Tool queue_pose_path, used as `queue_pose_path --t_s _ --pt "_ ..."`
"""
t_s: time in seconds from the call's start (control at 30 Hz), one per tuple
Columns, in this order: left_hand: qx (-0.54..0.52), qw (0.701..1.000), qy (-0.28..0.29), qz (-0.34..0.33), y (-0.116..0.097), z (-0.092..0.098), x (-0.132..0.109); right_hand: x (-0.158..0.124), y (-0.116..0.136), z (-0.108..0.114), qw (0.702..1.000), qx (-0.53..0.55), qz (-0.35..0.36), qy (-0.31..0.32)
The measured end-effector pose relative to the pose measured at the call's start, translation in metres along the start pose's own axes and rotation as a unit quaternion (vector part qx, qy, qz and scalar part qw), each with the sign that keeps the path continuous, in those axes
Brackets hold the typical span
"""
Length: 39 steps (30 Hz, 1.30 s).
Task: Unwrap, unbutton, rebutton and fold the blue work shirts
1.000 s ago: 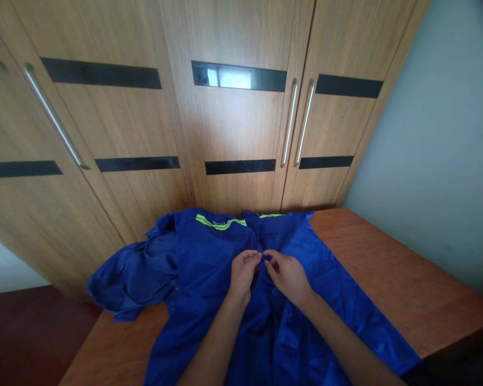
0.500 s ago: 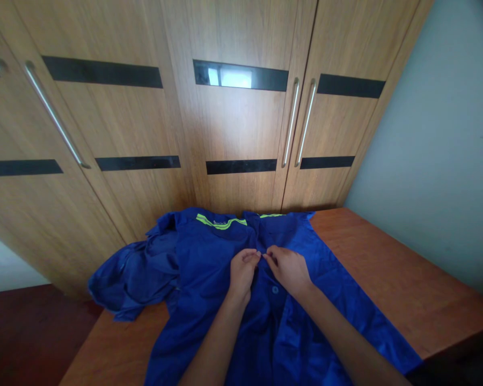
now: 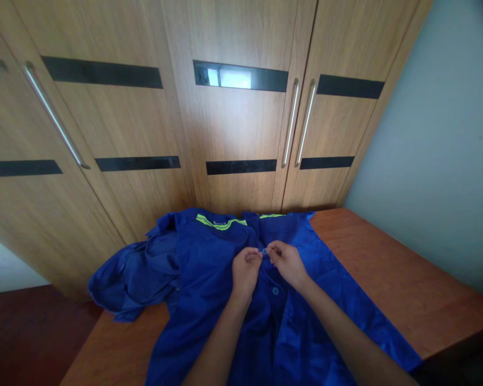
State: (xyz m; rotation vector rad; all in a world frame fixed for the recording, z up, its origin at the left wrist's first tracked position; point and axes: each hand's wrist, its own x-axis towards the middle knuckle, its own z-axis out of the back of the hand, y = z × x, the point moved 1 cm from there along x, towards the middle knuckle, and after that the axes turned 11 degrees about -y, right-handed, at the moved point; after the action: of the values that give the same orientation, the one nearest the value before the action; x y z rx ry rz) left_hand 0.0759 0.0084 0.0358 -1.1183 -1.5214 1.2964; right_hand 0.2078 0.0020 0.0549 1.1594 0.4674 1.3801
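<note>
A blue work jacket (image 3: 209, 279) with yellow-green stripes across the chest lies spread out, front side up. My left hand (image 3: 245, 272) pinches the jacket's front edge near the middle of the chest. Facing it, my right hand (image 3: 288, 264) is closed in a pinch at a small blue button (image 3: 264, 251), which shows between the fingertips of both hands. Lower on the front, a second button (image 3: 276, 291) lies uncovered. The buttonhole is too small to make out.
The jacket rests on a reddish-brown wooden surface (image 3: 346, 228). Behind it stands a wooden wardrobe (image 3: 233, 134) with long metal handles (image 3: 291, 123) and dark strips. One crumpled sleeve (image 3: 132, 279) hangs past the left edge. A pale wall (image 3: 434, 161) rises on the right.
The button between my hands has come into view at the fingertips. My left hand has shifted slightly right, and my right hand slightly up and left. The jacket's body stays put.
</note>
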Motion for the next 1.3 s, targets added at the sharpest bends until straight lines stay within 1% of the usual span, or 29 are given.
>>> queue_pose_path --t_s 0.07,0.13,0.2,0.23,0.3,0.37,0.4,0.43,0.47,0.5,0.57,0.63,0.67,0.7,0.77,0.8,0.87,0.93,1.0,1.1,1.13,1.2,1.27,1.3 --pt "0.01 1.0 -0.004 -0.019 -0.002 0.0 0.0 0.002 -0.001 -0.003 0.995 0.082 -0.056 0.018" --pt "0.015 0.999 -0.003 -0.029 -0.004 0.001 0.0 0.002 -0.002 -0.003 0.984 0.138 -0.106 0.038" --pt "0.014 1.0 0.005 -0.025 -0.004 0.001 0.0 0.003 -0.002 0.0 0.977 0.156 -0.137 0.057" --pt "0.011 1.0 0.011 -0.017 -0.003 0.001 0.001 0.004 -0.003 0.002 0.977 0.15 -0.137 0.062" --pt "-0.002 1.0 0.027 0.008 -0.001 0.002 0.002 0.005 -0.004 0.005 0.988 0.108 -0.1 0.048" --pt "-0.021 0.998 0.044 0.036 0.001 0.002 0.002 0.006 -0.007 0.008 0.999 0.036 -0.025 -0.002" --pt "-0.031 0.997 0.051 0.049 0.001 0.003 0.003 0.006 -0.009 0.009 0.999 -0.002 0.009 -0.032" --pt "-0.04 0.996 0.058 0.059 0.001 0.003 0.003 0.005 -0.011 0.01 0.997 -0.036 0.028 -0.056" --pt "-0.049 0.995 0.064 0.067 0.0 0.004 0.003 0.003 -0.014 0.01 0.995 -0.061 0.03 -0.068" --pt "-0.056 0.993 0.068 0.073 -0.001 0.005 0.003 0.001 -0.016 0.01 0.995 -0.075 0.022 -0.065" --pt "-0.068 0.991 0.075 0.082 -0.002 0.006 0.003 -0.004 -0.021 0.011 0.996 -0.082 0.0 -0.033" --pt "-0.08 0.99 0.082 0.087 -0.002 0.005 0.003 -0.01 -0.024 0.016 0.998 -0.069 -0.007 -0.01" --pt "-0.08 0.99 0.088 0.082 -0.002 0.005 0.003 -0.013 -0.025 0.02 0.998 -0.058 -0.005 -0.011" --pt "-0.06 0.992 0.096 0.063 -0.001 0.004 0.003 -0.015 -0.026 0.024 0.999 -0.045 -0.004 -0.018" --pt "0.025 0.993 0.113 -0.003 0.003 0.003 0.002 -0.02 -0.026 0.033 0.999 -0.021 -0.001 -0.033" --pt "0.078 0.989 0.12 -0.04 0.006 0.002 0.001 -0.022 -0.026 0.037 0.999 -0.015 0.003 -0.038" --pt "0.168 0.972 0.135 -0.096 0.011 0.002 -0.001 -0.027 -0.028 0.042 0.999 -0.025 0.017 -0.042" --pt "0.219 0.956 0.154 -0.12 0.014 0.003 -0.004 -0.031 -0.034 0.044 0.996 -0.073 0.026 -0.034" --pt "0.273 0.935 0.174 -0.143 0.015 0.004 -0.007 -0.034 -0.042 0.044 0.989 -0.146 0.023 0.001" --pt "0.345 0.9 0.203 -0.173 0.01 0.005 -0.011 -0.033 -0.048 0.044 0.964 -0.257 0.015 0.066" --pt "0.367 0.887 0.212 -0.183 0.008 0.005 -0.012 -0.03 -0.047 0.044 0.954 -0.29 0.025 0.076" --pt "0.41 0.859 0.233 -0.199 0.003 0.004 -0.016 -0.019 -0.037 0.042 0.936 -0.338 0.065 0.069" --pt "0.451 0.831 0.249 -0.209 -0.001 0.002 -0.021 -0.004 -0.023 0.034 0.932 -0.344 0.104 0.045" --pt "0.47 0.818 0.254 -0.212 -0.004 0.001 -0.023 0.006 -0.016 0.028 0.936 -0.332 0.107 0.035"
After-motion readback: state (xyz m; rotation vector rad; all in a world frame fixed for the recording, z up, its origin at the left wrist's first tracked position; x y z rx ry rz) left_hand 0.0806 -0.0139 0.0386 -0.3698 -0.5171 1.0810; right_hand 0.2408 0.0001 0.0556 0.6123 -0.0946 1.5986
